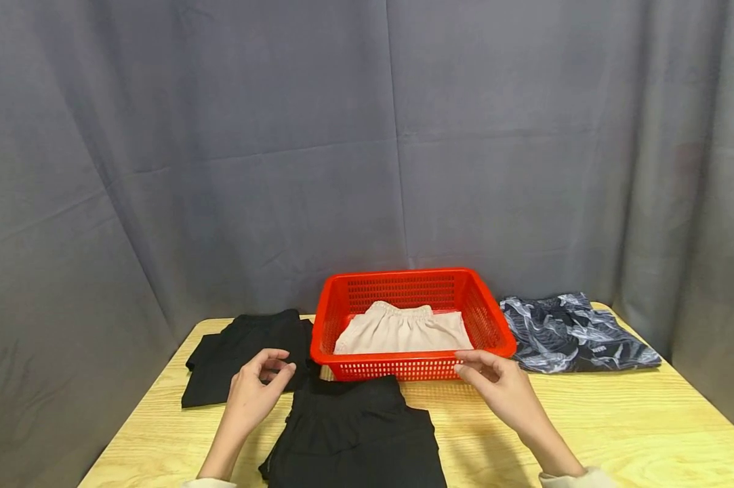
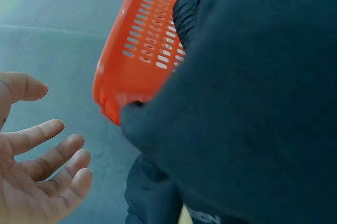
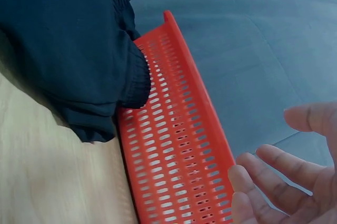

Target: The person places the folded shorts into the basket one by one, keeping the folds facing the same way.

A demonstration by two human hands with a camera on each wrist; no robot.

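Observation:
A folded black garment [image 1: 357,440] lies at the table's near edge, in front of a red plastic basket [image 1: 497,325]. Folded beige shorts [image 1: 403,330] lie inside the basket. My left hand [image 1: 259,379] hovers over the garment's upper left corner, fingers loosely bent, holding nothing. My right hand [image 1: 488,373] floats by the basket's front right corner, fingers relaxed and empty. The left wrist view shows the left hand [image 2: 42,166] open beside the basket [image 2: 142,50] and the black garment [image 2: 247,103]. In the right wrist view the right hand's fingers [image 3: 284,182] are spread above the basket wall [image 3: 174,145].
A second black garment [image 1: 245,352] lies left of the basket. Grey patterned shorts [image 1: 574,333] lie to its right. The wooden table [image 1: 635,427] is backed by a grey curtain [image 1: 367,135].

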